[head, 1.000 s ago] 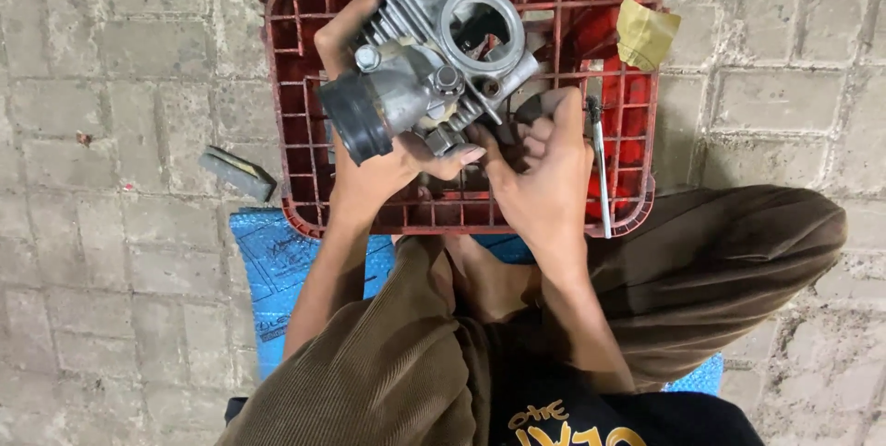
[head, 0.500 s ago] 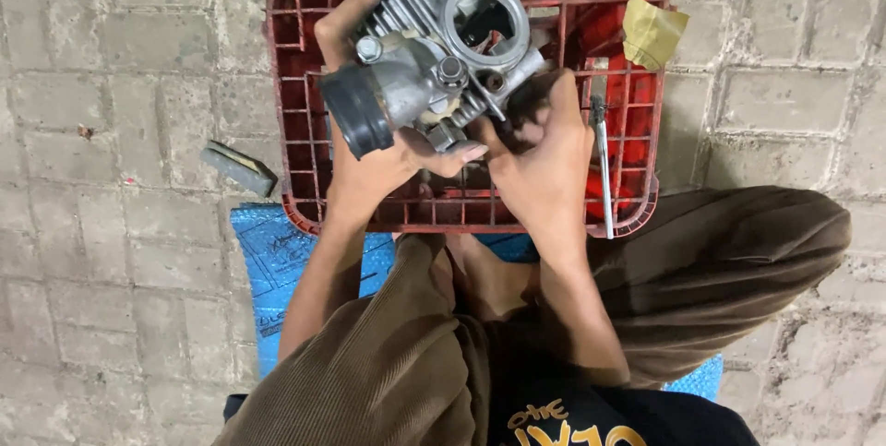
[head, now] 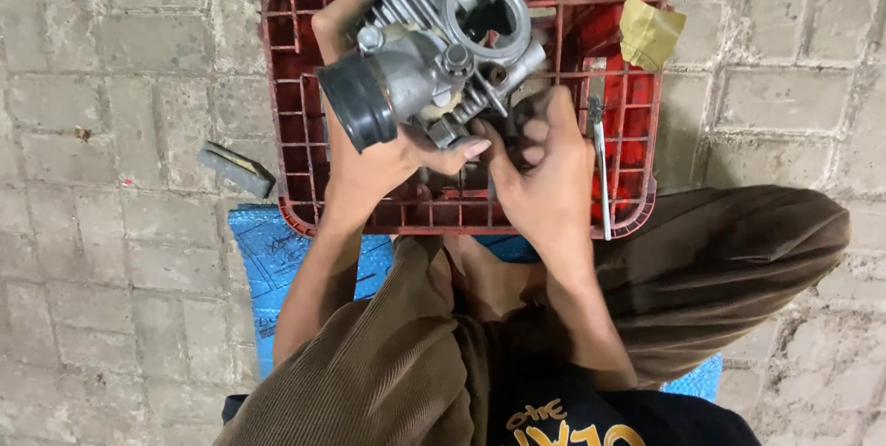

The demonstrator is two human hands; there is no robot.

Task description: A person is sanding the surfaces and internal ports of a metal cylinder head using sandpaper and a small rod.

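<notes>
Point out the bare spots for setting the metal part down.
Bare paving lies left of the red plastic crate, above the small grey block, and right of the crate. Crowded: the crate middle, under both hands.

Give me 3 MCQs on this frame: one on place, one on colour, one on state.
1. Where does the long metal tool lie?
A. On the blue mat
B. In the red crate, right side
C. On the paving, left

2. What colour is the crate?
A. Red
B. Green
C. Grey

3. How is the carburetor held?
A. Resting alone in the crate
B. Lifted in the left hand
C. Lying on the lap

Key: 1 B, the tool lies along the crate's right side. 2 A, its grid is red. 3 B, the left hand has it in its grip above the crate, while the right hand works at its underside.
</notes>
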